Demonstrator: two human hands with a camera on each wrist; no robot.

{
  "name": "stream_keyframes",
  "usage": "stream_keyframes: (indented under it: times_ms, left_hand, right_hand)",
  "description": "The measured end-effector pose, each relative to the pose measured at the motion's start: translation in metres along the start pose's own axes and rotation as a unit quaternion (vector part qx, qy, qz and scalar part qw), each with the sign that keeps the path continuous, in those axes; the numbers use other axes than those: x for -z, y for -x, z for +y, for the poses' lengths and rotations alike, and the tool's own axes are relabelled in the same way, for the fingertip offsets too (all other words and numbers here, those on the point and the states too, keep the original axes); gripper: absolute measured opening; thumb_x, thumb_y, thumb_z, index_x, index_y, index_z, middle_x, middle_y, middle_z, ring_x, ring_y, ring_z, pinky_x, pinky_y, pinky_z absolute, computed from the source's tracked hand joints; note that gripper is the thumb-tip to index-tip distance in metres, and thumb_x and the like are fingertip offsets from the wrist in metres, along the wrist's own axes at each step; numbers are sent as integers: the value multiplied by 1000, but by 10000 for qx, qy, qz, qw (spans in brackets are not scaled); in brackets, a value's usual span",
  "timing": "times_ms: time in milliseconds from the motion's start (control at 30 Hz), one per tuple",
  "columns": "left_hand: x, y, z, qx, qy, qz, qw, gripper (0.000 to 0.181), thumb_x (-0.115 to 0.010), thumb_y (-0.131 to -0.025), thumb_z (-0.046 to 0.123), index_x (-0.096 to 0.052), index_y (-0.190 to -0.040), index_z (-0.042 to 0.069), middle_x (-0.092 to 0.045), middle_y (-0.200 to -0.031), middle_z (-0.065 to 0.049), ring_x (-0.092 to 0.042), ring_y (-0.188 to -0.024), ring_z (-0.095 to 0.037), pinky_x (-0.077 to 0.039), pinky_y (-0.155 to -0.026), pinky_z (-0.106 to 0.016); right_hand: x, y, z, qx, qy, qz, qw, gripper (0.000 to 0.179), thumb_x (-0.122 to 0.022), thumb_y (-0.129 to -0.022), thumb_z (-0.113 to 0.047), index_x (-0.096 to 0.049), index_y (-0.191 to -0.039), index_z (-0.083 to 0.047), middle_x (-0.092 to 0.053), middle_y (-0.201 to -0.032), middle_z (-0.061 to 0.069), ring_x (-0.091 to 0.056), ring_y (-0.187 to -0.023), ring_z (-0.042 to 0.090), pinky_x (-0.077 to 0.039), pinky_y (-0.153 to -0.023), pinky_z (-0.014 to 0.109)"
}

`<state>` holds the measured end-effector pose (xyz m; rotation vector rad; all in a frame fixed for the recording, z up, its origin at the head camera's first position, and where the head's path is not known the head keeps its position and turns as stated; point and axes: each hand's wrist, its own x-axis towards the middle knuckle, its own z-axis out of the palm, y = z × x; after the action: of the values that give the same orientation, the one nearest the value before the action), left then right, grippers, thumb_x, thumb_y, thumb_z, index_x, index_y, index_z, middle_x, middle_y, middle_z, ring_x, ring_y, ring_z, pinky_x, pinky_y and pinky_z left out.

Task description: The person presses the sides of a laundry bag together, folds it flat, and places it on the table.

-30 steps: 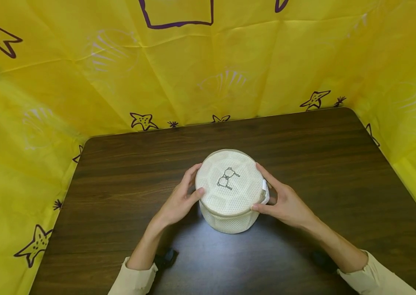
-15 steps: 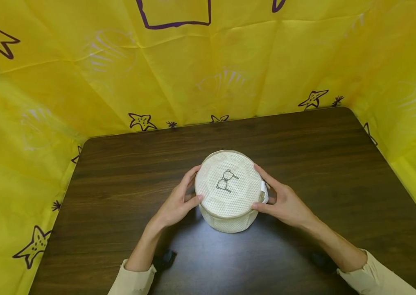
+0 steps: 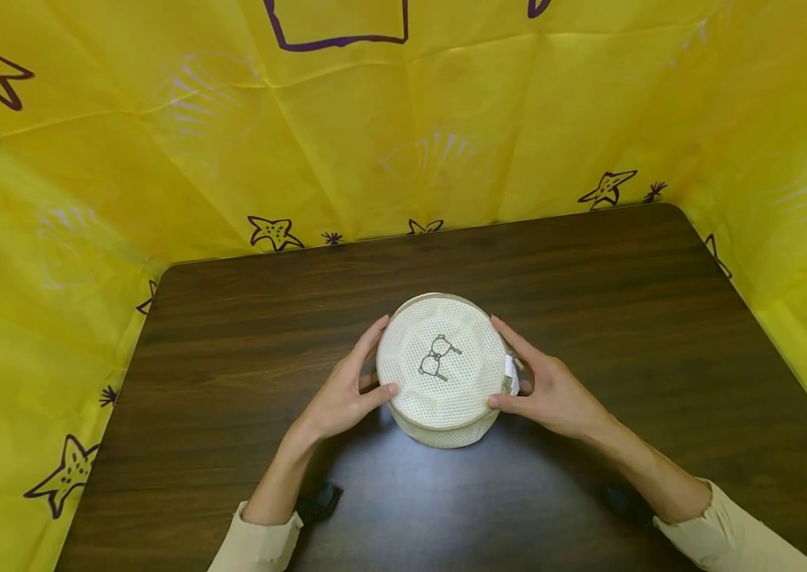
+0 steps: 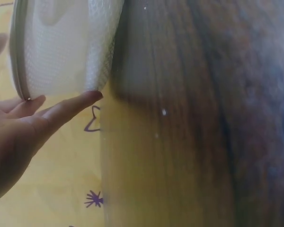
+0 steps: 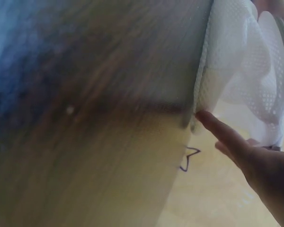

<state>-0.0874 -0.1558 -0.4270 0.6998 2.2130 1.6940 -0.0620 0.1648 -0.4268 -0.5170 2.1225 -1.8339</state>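
Note:
A round white mesh laundry bag (image 3: 442, 361) with a dark glasses-shaped print on its lid stands on the brown table, in the middle of the head view. My left hand (image 3: 346, 389) grips its left side, thumb on the lid's rim and fingers along the side. On the opposite side my right hand (image 3: 554, 393) grips it the same way, beside a small white tag (image 3: 510, 373). Both wrist views show the soft mesh wall (image 4: 61, 52) standing on the tabletop, with a fingertip of each hand low on it. The wall is creased in the right wrist view.
The dark wood-grain table (image 3: 246, 334) has rounded far corners. A yellow cloth (image 3: 346, 143) printed with starfish and shells hangs behind it and along both sides. Dark wrist-worn devices (image 3: 319, 502) sit below the forearms.
The bag's lid has sunk slightly toward the table, and less of the side wall shows below it. Both hands keep their hold and have barely moved.

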Motion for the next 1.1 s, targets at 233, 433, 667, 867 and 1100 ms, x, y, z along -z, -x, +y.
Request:
stream_keyframes:
  times_ms: [233, 433, 667, 867, 1100]
  left_hand:
    - [0, 1, -2, 138, -117, -1, 9998, 90, -75, -86, -2, -25, -158, 20, -21, -163, 1, -24, -148, -21, -46, -102, -45]
    - [-1, 1, -2, 178, -48, -14, 9998, 93, -73, -83, -10, -22, -158, 13, -16, -165, -5, -19, -149, -24, -44, -103, -50]
    - [-3, -1, -2, 211, -387, 5, 9990, 97, -74, -83, -8, -21, -159, 19, -17, -165, -3, -25, -147, -22, -50, -97, -41]
    - [-2, -1, -3, 145, -609, -25, 9980, 94, -76, -85, -2, -22, -159, 22, -16, -165, -7, -21, -148, -19, -49, -97, -35]
    - [-2, -1, -3, 235, -806, -80, 9964, 92, -75, -86, 0, -22, -159, 16, -16, -165, -10, -23, -148, -20, -50, -96, -33]
  right_hand:
    - [2, 1, 2, -209, 419, -124, 9988, 102, -85, -79, -16, -23, -159, -27, -29, -158, 18, -66, -110, 21, -57, -80, 31]
    - [2, 2, 4, -128, 507, -161, 9985, 101, -85, -80, -16, -23, -159, -22, -34, -155, 21, -67, -108, 23, -57, -81, 33]
    - [2, 0, 4, 31, 980, -158, 9951, 105, -86, -78, -20, -20, -160, -16, -20, -163, 12, -46, -134, 28, -54, -89, 32]
    - [1, -2, 4, 134, 1776, -169, 9839, 110, -86, -77, -29, -16, -160, -15, -12, -166, 4, -29, -145, 28, -51, -94, 37]
    - [-1, -3, 4, 61, 2203, -189, 9752, 111, -86, -78, -31, -15, -160, -12, -13, -166, 5, -35, -143, 29, -53, -92, 37]
